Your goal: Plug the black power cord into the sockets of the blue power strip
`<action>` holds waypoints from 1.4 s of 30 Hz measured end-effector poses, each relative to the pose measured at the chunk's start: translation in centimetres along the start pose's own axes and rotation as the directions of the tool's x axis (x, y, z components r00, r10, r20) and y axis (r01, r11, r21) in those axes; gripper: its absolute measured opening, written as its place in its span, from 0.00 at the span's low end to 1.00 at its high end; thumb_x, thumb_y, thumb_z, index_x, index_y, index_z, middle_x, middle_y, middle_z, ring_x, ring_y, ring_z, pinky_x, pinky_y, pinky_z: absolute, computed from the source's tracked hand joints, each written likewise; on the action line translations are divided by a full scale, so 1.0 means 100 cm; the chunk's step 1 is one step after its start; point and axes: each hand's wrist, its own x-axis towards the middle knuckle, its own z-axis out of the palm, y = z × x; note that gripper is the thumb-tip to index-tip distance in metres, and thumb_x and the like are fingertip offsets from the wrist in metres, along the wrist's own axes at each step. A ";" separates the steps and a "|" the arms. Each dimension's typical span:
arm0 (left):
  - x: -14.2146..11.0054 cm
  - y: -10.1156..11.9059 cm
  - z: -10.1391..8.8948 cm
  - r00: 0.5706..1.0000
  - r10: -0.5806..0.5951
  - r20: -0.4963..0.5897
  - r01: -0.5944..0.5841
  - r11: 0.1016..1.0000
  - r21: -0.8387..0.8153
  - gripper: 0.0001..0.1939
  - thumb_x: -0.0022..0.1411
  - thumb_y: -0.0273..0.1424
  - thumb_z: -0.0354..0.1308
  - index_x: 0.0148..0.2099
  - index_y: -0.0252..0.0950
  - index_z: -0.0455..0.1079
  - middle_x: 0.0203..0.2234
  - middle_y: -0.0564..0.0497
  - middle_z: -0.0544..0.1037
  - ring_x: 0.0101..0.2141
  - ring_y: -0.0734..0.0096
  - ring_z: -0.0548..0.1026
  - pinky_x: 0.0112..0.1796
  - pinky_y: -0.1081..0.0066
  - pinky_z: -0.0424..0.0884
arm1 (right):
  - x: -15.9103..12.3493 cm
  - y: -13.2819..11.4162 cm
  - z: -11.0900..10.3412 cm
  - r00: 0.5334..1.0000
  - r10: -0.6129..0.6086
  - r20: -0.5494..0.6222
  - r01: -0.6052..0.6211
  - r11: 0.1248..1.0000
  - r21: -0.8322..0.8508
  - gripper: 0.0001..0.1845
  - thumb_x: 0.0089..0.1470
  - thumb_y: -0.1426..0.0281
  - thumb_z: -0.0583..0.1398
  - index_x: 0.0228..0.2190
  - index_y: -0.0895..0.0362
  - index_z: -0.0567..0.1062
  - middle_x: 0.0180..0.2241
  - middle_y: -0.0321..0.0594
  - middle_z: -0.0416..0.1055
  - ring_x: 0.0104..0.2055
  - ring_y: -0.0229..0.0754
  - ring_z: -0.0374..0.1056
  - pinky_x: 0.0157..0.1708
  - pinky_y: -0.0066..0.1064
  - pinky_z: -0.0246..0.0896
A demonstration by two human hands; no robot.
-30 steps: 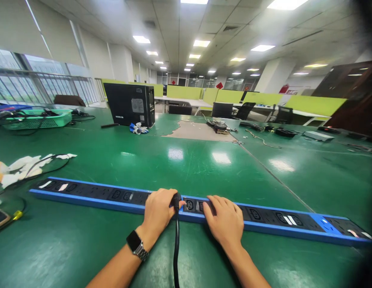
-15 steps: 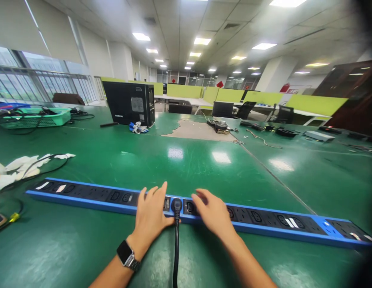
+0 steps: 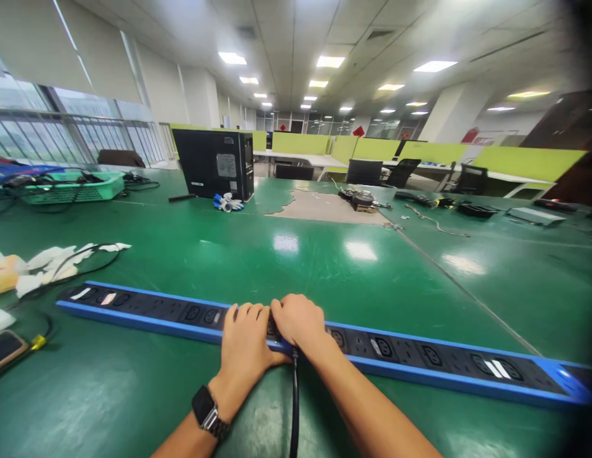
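Observation:
A long blue and black power strip (image 3: 157, 315) lies across the green table, slanting slightly down to the right. My left hand (image 3: 246, 343) is clamped over the middle of the strip, fingers across its far edge and thumb along the near side. Right beside it, my right hand (image 3: 300, 320) is closed around the plug at the strip's centre, which its fingers mostly cover. From under that hand a black power cord (image 3: 295, 397) runs straight toward me. A dark watch (image 3: 207, 408) is on my left wrist.
Left of the strip lie white gloves (image 3: 62, 259), a thin black cable and a phone (image 3: 7, 348). Farther back are a green basket (image 3: 81, 189) of cables, a black computer case (image 3: 214, 164) and blue-white gloves (image 3: 228, 202). Loose parts (image 3: 363, 199) sit at the back right.
My right hand has moved left from above the strip and closed over the plug. My left hand stays on the strip. The view has turned slightly left.

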 end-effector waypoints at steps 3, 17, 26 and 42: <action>0.002 0.002 -0.001 0.999 -0.027 0.022 0.027 1.000 0.000 0.30 0.42 0.40 0.68 0.49 0.37 0.69 0.44 0.46 0.77 0.47 0.52 0.69 0.56 0.49 0.54 | 0.000 -0.002 0.002 1.000 -0.005 -0.019 0.005 1.000 -0.009 0.22 0.57 0.65 0.48 0.31 0.60 0.81 0.36 0.54 0.78 0.39 0.50 0.74 0.36 0.35 0.63; -0.001 -0.005 0.004 0.996 0.054 -0.064 -0.053 0.998 0.022 0.28 0.43 0.39 0.67 0.47 0.38 0.70 0.43 0.45 0.76 0.45 0.52 0.70 0.53 0.50 0.57 | -0.022 0.021 0.010 0.950 -0.119 -0.290 0.210 0.927 0.309 0.19 0.59 0.68 0.47 0.35 0.54 0.77 0.37 0.41 0.77 0.41 0.41 0.71 0.43 0.31 0.61; -0.001 -0.005 0.004 0.998 0.047 -0.032 -0.046 0.998 0.040 0.29 0.44 0.41 0.67 0.48 0.37 0.70 0.44 0.43 0.76 0.46 0.50 0.69 0.54 0.49 0.56 | -0.053 0.074 0.012 0.822 -0.525 -0.222 0.562 0.812 0.160 0.23 0.56 0.69 0.55 0.54 0.53 0.66 0.51 0.43 0.69 0.50 0.45 0.63 0.49 0.38 0.57; -0.001 -0.004 0.007 0.998 0.040 -0.040 -0.037 0.997 0.064 0.30 0.41 0.44 0.68 0.47 0.39 0.70 0.42 0.44 0.76 0.45 0.50 0.70 0.54 0.49 0.56 | -0.040 0.038 0.033 0.861 0.086 -0.501 0.221 0.824 0.521 0.13 0.54 0.59 0.58 0.28 0.54 0.75 0.29 0.38 0.72 0.32 0.42 0.65 0.34 0.32 0.56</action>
